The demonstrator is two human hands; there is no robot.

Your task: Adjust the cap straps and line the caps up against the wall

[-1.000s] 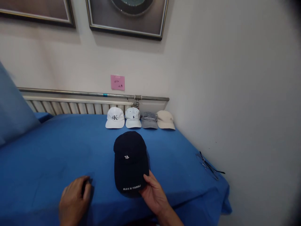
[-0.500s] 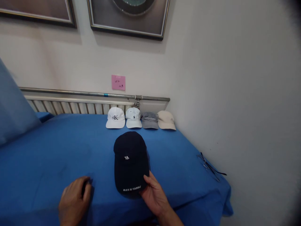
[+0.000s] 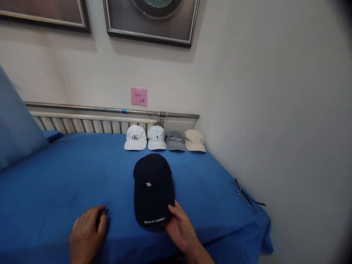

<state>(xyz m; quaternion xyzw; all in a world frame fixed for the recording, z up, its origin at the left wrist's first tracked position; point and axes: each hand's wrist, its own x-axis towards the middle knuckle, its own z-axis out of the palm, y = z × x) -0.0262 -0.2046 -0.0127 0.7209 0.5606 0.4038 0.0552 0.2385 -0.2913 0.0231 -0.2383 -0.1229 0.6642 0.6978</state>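
A black baseball cap [image 3: 154, 200] with a small white emblem and white lettering along its brim is tilted up over the blue cloth, brim towards me. My right hand [image 3: 183, 229] grips the brim's right edge, thumb on top and fingers underneath. To the left, my left hand [image 3: 87, 233] rests on the cloth, loosely curled, apart from the cap; I see nothing in it. Behind stand a white cap [image 3: 135, 138], a pale blue cap [image 3: 156, 138], a grey cap [image 3: 175, 141] and a beige cap [image 3: 194, 140] in a row.
A blue cloth [image 3: 82, 172] covers the surface. Eyeglasses [image 3: 247, 196] lie near its right edge, beside the wall. Behind the row run a metal pipe [image 3: 93, 108] and a radiator [image 3: 82, 125]. A pink note [image 3: 139, 96] is stuck above, below a framed picture [image 3: 151, 27].
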